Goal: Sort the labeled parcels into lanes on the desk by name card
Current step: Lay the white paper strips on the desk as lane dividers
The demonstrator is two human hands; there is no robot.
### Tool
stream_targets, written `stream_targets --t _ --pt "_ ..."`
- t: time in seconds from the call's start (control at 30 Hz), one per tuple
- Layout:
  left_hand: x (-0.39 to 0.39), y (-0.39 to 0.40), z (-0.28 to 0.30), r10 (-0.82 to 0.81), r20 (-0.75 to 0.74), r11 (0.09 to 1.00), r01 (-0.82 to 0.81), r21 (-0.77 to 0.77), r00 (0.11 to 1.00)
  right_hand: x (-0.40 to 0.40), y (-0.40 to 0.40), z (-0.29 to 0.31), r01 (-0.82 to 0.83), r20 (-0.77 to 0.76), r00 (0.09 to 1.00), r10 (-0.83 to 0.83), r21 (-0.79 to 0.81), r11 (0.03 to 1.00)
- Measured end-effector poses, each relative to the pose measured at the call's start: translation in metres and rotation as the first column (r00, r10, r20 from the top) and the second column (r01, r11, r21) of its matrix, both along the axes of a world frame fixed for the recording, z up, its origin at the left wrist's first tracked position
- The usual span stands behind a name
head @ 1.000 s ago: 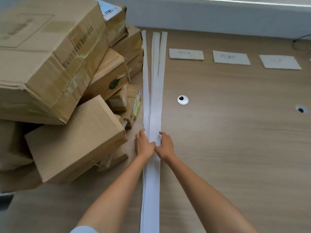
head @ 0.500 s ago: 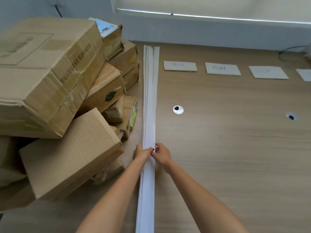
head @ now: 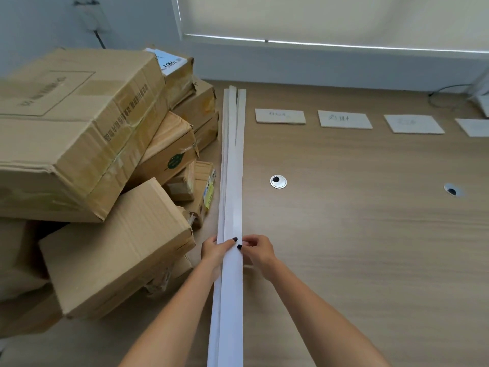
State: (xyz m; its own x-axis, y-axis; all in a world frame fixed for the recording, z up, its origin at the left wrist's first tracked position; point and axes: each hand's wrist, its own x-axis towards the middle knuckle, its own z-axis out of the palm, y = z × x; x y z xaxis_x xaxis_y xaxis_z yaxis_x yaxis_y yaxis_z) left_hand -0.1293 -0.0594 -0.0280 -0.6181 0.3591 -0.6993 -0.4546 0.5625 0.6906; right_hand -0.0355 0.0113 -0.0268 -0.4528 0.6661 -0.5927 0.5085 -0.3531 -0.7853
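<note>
**Both hands pinch the white strips beside the parcel pile**

A bundle of long white paper strips lies flat on the wooden desk, running from its near edge away toward the wall. The strips are narrow, stacked almost on top of one another, and fan apart slightly at their far ends. Just left of the strips sits a heap of brown cardboard parcels, several of them dented and taped, one at the back bearing a white label; the nearest small boxes almost touch the strips' left edge. To the right of the strips' far ends, a row of pale name cards lies on the desk, with faint handwriting too small to read.

The left hand grips the strips' left edge, its thumb laid over the top. The right hand pinches the right edge directly opposite, the two thumbs nearly meeting over the strips' middle.
</note>
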Motion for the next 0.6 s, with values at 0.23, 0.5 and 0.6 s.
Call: stream_targets --t 0.23,0.5,0.6 --pt "0.000 -0.001 0.001 0.012 -0.093 0.999 -0.015 -0.034 0.996 0.011 0.007 -0.003 0.077 0.008 0.997 -0.076 -0.040 0.996" --pt "0.000 -0.003 0.005 0.004 -0.133 0.999 -0.011 -0.049 0.991 0.015 0.022 -0.005 0.082 0.050 0.996 -0.080 -0.024 0.996" --pt "-0.003 -0.003 0.006 -0.001 -0.122 0.999 -0.003 -0.032 0.993 0.011 0.026 -0.008 0.056 0.073 0.996 -0.057 0.013 0.998"
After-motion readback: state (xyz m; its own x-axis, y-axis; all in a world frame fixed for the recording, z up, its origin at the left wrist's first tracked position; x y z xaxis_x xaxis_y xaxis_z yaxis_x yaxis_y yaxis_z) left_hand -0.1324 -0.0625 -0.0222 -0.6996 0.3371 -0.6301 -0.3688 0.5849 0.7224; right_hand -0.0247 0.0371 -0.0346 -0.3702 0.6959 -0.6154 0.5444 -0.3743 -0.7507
